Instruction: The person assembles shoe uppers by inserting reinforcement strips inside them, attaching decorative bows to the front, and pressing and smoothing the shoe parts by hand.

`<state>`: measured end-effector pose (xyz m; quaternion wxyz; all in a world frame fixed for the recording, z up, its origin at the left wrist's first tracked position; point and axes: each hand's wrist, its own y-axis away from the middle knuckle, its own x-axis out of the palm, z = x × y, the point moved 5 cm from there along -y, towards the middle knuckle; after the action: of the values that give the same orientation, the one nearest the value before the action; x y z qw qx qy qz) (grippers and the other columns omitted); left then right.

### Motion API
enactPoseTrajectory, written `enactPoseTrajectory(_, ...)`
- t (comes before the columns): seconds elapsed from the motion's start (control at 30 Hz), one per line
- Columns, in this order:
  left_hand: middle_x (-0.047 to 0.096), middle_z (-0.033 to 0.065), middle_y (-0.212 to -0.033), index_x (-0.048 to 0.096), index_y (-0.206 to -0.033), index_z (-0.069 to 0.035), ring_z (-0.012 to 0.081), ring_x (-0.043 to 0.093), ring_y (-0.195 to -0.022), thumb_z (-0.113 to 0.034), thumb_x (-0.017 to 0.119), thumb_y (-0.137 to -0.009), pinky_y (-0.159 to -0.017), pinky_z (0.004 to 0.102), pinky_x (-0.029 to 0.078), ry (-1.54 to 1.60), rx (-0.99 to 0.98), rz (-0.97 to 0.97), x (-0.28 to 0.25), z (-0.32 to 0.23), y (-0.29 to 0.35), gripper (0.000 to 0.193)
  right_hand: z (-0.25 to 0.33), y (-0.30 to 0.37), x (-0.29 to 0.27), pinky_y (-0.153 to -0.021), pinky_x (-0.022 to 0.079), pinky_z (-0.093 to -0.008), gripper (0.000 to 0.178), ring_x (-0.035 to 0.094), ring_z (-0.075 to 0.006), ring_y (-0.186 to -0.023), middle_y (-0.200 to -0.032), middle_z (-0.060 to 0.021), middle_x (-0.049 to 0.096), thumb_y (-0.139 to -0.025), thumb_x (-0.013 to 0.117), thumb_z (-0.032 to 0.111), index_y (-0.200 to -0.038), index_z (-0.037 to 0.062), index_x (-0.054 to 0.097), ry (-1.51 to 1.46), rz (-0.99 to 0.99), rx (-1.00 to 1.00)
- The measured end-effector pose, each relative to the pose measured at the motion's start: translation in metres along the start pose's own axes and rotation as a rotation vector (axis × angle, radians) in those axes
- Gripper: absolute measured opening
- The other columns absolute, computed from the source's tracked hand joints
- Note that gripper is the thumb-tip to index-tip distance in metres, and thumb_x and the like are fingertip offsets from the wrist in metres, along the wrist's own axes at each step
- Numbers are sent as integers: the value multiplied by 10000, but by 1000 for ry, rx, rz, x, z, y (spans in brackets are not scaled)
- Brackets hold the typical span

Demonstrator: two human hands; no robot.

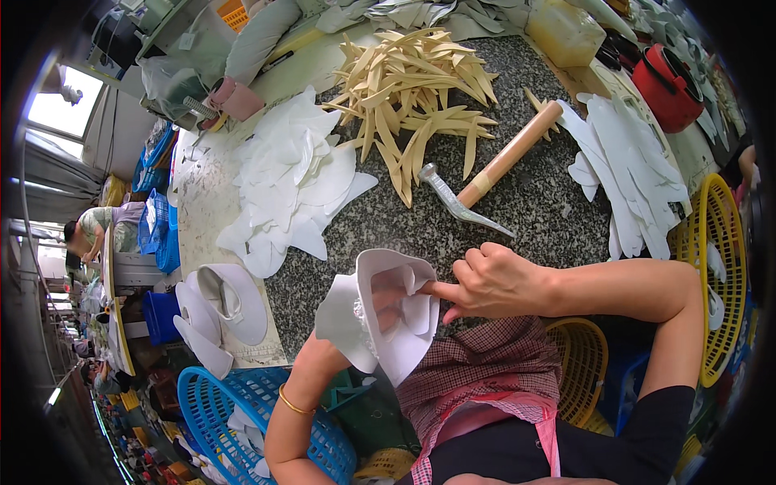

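A white shoe upper (400, 356), its opening turned toward me, is held just past the table's near edge. My left hand (390, 303) grips it from the left; the upper covers most of that hand, though some of its skin shows inside the opening. At the right rim, my right hand (493, 283) has its index finger reaching into the opening, the other fingers curled. Beyond them a wooden-handled hammer (513, 153) lies on the speckled stone slab (525, 214). Left of the slab's middle is a spread pile of white cut pieces (295, 178).
Thin beige curved strips (412, 81) are heaped at the back. More white pieces (626, 174) are stacked right, near a red round container (667, 89). Other white uppers (222, 307) stand at the left edge. A blue basket (234, 420) and yellow baskets (715, 283) flank me.
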<state>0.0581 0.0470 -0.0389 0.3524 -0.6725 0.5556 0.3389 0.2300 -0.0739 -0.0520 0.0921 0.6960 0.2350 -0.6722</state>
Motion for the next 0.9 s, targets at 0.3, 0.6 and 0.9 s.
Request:
enactPoseTrajectory(0.3, 666, 23, -1287, 686, -908, -108, 291, 616, -1184, -131, 689, -828, -915, 411, 540, -148, 27, 72, -4, -6, -5, 83, 4, 3, 5, -439, 317, -228, 769, 448, -82, -474, -582, 35, 440, -961, 441, 688, -1519, 161, 488, 103, 50, -67)
enactPoseTrajectory(0.6, 595, 62, -1396, 699, -1009, -133, 364, 545, -1268, -158, 703, -826, -1022, 466, 483, -69, 81, 86, -8, -9, -19, 185, 3, -5, -4, -446, 291, -215, 906, 371, -79, -527, -680, 8, 403, -836, 448, 826, -1557, 277, 445, 504, -108, -75)
enactPoseTrajectory(0.9, 605, 146, -1327, 645, -1259, -86, 362, 565, -1232, -137, 725, -832, -1018, 457, 477, 44, -81, 17, -14, -14, -19, 438, 7, 3, -38, -442, 297, -203, 567, 438, -86, -543, -675, 7, 437, -914, 594, 406, -1395, 107, 633, 437, -159, -25)
